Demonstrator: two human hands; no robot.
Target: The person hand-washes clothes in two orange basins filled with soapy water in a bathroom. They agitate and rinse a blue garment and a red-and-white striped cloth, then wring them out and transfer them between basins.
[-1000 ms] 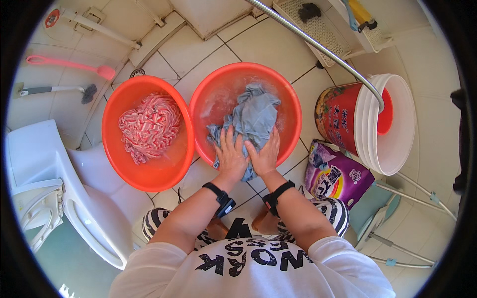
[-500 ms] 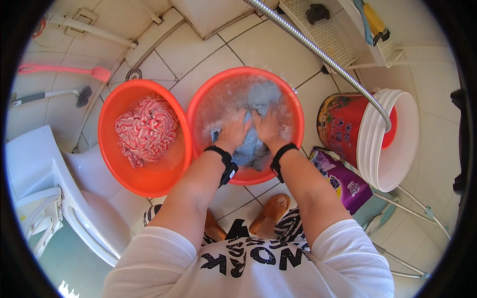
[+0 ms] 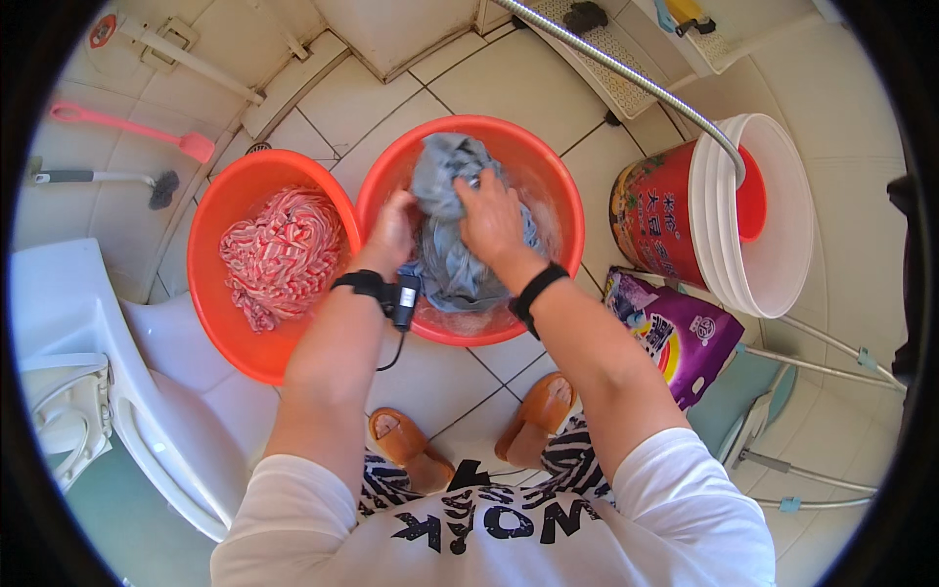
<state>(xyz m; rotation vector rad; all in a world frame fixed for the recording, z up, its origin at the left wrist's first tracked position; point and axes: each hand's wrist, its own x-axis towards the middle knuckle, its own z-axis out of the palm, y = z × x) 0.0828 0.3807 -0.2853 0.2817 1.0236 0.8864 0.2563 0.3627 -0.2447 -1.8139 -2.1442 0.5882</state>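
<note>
Both my hands are in the right-hand orange basin (image 3: 558, 186) on the tiled floor (image 3: 509, 78), working a grey garment (image 3: 445, 186) that sits bunched in soapy water. My left hand (image 3: 391, 230) has its grip closed on a fold at the cloth's left side; my right hand (image 3: 492, 220) lies over the middle, fingers curled down into the bunched fabric, its grip shut on it too. The cloth looks soaked, so I judge it heavy for its size, limp and a bit slippery with suds; a gathered handful holds better than a loose edge. Beside it, touching rim to rim, the left orange basin (image 3: 210, 293) holds a pink striped cloth (image 3: 279, 254). A red bucket (image 3: 655, 210) and a purple detergent bag (image 3: 670, 333) stand to my right.
</note>
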